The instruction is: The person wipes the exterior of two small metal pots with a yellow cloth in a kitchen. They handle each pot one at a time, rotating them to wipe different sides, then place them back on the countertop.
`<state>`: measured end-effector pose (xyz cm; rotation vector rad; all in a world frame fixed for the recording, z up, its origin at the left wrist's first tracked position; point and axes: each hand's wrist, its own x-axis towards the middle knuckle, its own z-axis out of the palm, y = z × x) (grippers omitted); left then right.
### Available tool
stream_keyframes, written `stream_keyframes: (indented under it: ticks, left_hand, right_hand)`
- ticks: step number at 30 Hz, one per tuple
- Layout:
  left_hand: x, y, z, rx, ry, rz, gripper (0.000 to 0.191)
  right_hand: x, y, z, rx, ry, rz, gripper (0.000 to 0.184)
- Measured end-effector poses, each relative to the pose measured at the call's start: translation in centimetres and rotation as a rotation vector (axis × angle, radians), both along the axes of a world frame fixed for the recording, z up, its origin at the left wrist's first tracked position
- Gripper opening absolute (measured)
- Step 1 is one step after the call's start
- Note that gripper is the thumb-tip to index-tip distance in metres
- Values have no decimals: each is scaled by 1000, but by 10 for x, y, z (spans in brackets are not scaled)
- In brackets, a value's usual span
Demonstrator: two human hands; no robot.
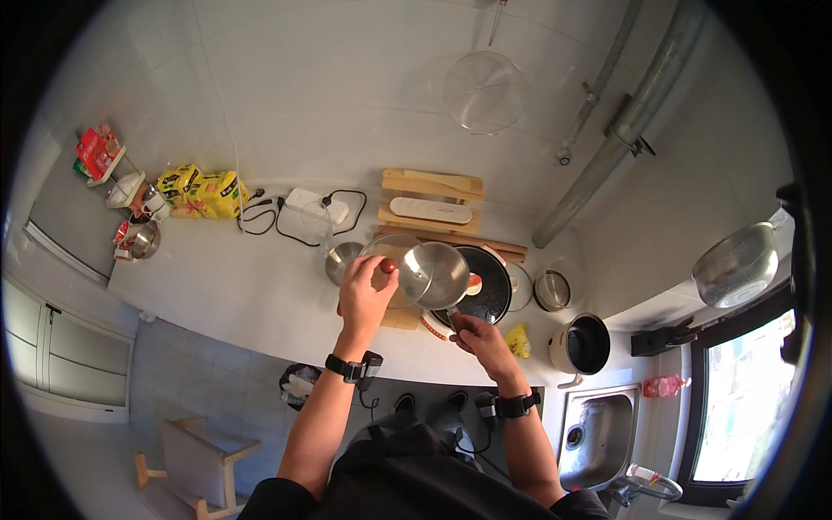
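Observation:
My left hand (368, 290) pinches the round brown knob of a glass lid (416, 260). The see-through lid is tilted and partly overlaps a small stainless steel saucepan (444, 276). My right hand (480, 342) grips the saucepan's brown handle, with the pan at the left edge of a black round lid or pan (492, 294) that has a red and white knob or piece in its middle. Under the glass lid shows a light wooden board (398, 319). Just left of it stands a steel bowl (339, 260).
Behind lie a wooden rack (430, 186) and a power strip (317, 205) with black cables. Rightward are a yellow bag (519, 341), a cream pot (580, 344), a glass lid with steel rim (552, 290) and a sink (599, 439). A chair (198, 458) stands lower left.

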<state>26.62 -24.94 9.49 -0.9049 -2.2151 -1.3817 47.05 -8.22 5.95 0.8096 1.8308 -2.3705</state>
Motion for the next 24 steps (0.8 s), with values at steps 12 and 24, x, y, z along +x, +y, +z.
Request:
stream_keyframes:
  ticks: [12,24]
  left_hand:
    - [13,-26,-53,-27,-70,78,27]
    - [24,-44,-106,-194,-163,146,22]
  right_hand:
    - [27,10,13,-7,0,-126,44]
    - [27,3,7,-50,13,-178,44]
